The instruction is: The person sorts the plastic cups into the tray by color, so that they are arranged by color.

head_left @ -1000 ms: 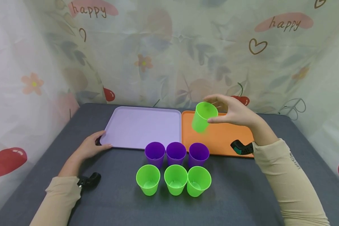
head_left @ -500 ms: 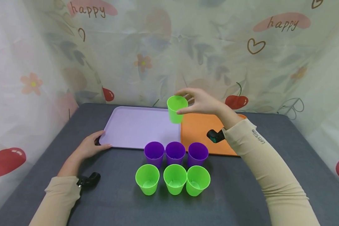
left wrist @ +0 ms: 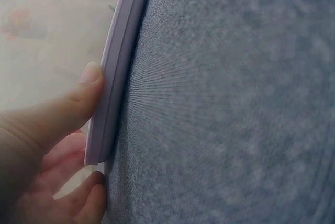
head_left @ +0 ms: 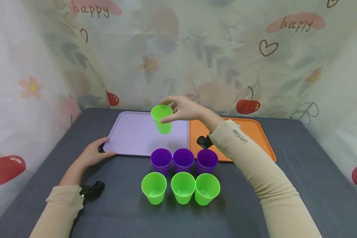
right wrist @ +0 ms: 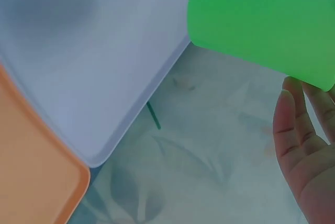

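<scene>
A green cup (head_left: 162, 120) is held upright in the air above the lilac tray (head_left: 131, 135); my right hand (head_left: 184, 109) grips it near the rim between thumb and fingers. The right wrist view shows the same cup (right wrist: 261, 28) lying sideways across the picture, fingers against its side. At the lilac tray's near left corner, my left hand (head_left: 93, 153) touches the edge with thumb and fingers spread around it. In the left wrist view the thumb (left wrist: 86, 90) lies along the tray's rim (left wrist: 118, 67), and the other fingers are partly hidden behind it.
An orange tray (head_left: 256, 137) adjoins the lilac one on the right, partly behind the right arm. In front of the trays stand purple cups (head_left: 183, 161) in a row of 3, and nearer, green cups (head_left: 182, 188) in another row of 3. Patterned curtains surround the dark table (head_left: 122, 211).
My right hand has carried the green cup leftward, from above the orange tray to above the lilac tray. The left hand stays at the tray corner.
</scene>
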A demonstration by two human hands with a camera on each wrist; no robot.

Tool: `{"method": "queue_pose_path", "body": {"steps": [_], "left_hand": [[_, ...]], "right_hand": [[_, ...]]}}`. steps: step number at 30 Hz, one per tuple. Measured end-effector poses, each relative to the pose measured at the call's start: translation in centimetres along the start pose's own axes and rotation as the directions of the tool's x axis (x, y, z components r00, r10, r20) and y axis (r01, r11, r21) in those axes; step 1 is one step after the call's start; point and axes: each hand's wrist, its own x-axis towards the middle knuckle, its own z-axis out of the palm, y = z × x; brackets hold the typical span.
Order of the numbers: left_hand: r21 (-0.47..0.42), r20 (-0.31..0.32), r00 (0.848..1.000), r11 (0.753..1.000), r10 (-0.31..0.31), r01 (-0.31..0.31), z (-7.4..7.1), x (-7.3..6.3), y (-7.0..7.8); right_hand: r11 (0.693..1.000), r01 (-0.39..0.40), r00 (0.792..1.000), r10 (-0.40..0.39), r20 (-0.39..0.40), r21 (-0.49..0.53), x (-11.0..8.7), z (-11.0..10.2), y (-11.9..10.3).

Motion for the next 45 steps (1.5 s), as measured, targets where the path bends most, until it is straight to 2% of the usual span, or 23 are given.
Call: {"method": "queue_pose_path", "body": {"steps": [4, 13, 21, 27, 35, 45], "left_hand": [[0.007, -0.011, 1.000, 1.000, 0.010, -0.010, -0.1, -0.1, 0.0], [0.004, 0.013, 1.000, 1.000, -0.012, 0.012, -0.1, 0.1, 0.0], [0.004, 0.014, 1.000, 1.000, -0.013, 0.013, -0.1, 0.0, 0.0], [0.022, 0.008, 1.000, 1.000, -0.020, 0.019, -0.2, 0.0, 0.2], [0.002, 0.017, 0.998, 0.998, -0.062, 0.062, -0.1, -0.1, -0.1], [-0.005, 0.005, 0.999, 0.999, -0.036, 0.036, -0.1, 0.1, -0.2]], "right_hand": [[1.000, 0.007, 1.000, -0.007, 0.010, -0.013, 1.4, 0.9, -0.6], [0.999, 0.036, 0.999, -0.036, 0.012, 0.004, 4.6, 2.5, -2.1], [0.999, 0.039, 0.999, -0.039, 0.000, 0.024, 6.6, 3.5, -3.1], [0.998, 0.043, 0.999, -0.043, -0.011, 0.049, 7.8, 4.6, -3.0], [1.000, 0.019, 1.000, -0.019, 0.003, 0.009, 8.9, 5.9, -3.1], [0.997, 0.005, 0.999, -0.001, 0.054, -0.077, 10.2, 6.5, -2.9]]}}
